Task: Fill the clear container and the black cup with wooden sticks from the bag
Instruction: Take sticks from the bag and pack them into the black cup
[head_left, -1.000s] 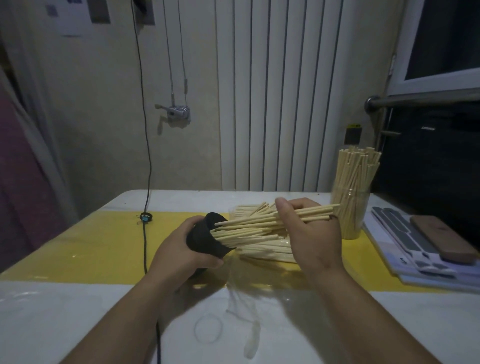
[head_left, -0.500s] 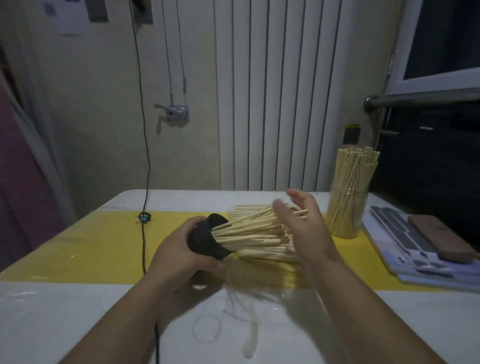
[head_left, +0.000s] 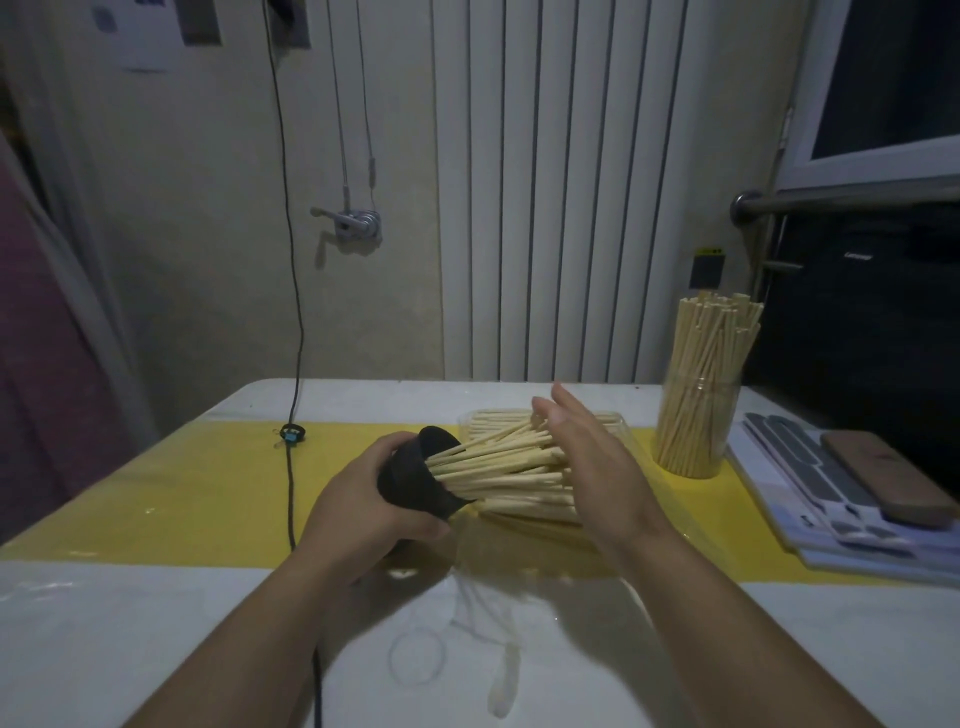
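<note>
My left hand (head_left: 363, 499) grips the black cup (head_left: 415, 480), tipped on its side with its mouth to the right. A bunch of wooden sticks (head_left: 498, 467) pokes out of the cup. My right hand (head_left: 592, 457) is flat with straight fingers against the free ends of those sticks. Under and behind them lies the clear bag (head_left: 618, 431) with more sticks in it. At the right the clear container (head_left: 696, 436) stands upright, packed with sticks.
The table has a yellow strip (head_left: 171, 493) across its middle. A black cable (head_left: 291, 467) runs down the wall and over the table at the left. A stack of printed sheets (head_left: 810, 499) with a brown case (head_left: 888, 478) on top lies at the right edge. A rubber band (head_left: 418, 654) lies near me.
My right hand let go of the bundle it held a second ago and opened flat. The sticks have slid deeper into the cup as the palm moved left against their ends.
</note>
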